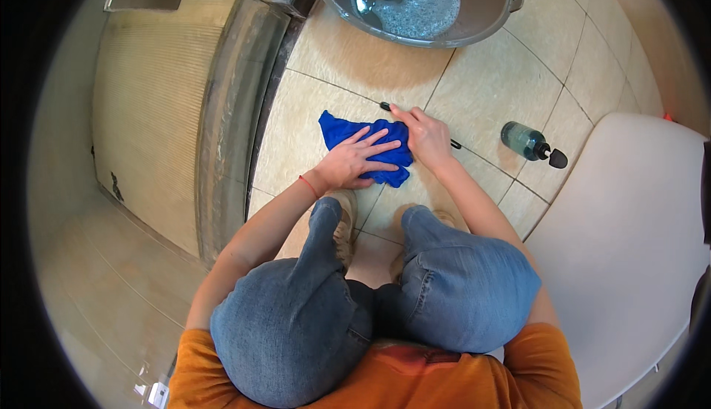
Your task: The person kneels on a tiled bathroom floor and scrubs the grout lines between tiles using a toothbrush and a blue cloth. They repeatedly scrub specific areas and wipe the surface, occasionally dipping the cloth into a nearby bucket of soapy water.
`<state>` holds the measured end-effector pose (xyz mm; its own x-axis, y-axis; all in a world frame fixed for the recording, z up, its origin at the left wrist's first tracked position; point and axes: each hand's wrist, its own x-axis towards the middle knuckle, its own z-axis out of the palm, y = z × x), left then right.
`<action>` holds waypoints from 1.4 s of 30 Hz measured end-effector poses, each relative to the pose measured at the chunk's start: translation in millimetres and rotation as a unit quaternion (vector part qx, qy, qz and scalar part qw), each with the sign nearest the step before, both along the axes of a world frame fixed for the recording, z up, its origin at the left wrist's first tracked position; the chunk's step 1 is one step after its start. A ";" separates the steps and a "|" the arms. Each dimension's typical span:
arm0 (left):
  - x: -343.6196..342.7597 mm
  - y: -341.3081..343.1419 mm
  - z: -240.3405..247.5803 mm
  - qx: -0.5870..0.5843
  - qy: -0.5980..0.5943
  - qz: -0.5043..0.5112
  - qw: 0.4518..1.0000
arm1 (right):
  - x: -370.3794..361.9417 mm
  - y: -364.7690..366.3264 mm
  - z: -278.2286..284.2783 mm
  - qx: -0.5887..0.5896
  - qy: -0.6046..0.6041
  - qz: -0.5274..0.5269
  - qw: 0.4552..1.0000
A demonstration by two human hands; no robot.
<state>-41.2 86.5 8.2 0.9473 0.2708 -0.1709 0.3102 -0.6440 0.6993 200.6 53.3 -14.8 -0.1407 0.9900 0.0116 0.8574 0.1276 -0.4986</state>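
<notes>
My left hand (358, 160) lies with spread fingers on a crumpled blue cloth (335, 128), pressing it to the tiled floor. Beside it, my right hand (428, 136) is closed around a slim black tool (384, 106). One dark end of this tool sticks out past my thumb, the other (455, 144) behind my little finger; its middle is hidden in my grip, so its kind cannot be made out. Both hands are in front of my shoes (343, 220), and the right one is close to the cloth's edge.
A large brown basin (481, 9) with foamy water stands ahead. To the right, a clear pump bottle with a black top (523, 141) lies on its side near a white chair (629, 239). A metal-framed glass panel (229, 128) runs along the left.
</notes>
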 end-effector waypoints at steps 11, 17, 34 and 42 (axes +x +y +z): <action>0.0 1.3 1.8 0.015 0.004 0.001 1.000 | 5.5 1.5 7.2 0.001 -0.024 0.033 0.999; -6.2 0.2 3.2 0.008 0.013 0.005 1.000 | 4.8 1.3 7.4 -0.006 -0.043 0.039 0.998; -6.0 0.6 -1.3 0.018 0.017 0.005 1.000 | -5.4 12.7 5.2 -0.003 -0.037 0.057 0.998; -4.7 -0.2 -3.0 0.023 0.010 0.000 1.000 | 9.6 6.2 11.4 -0.012 -0.047 0.062 0.997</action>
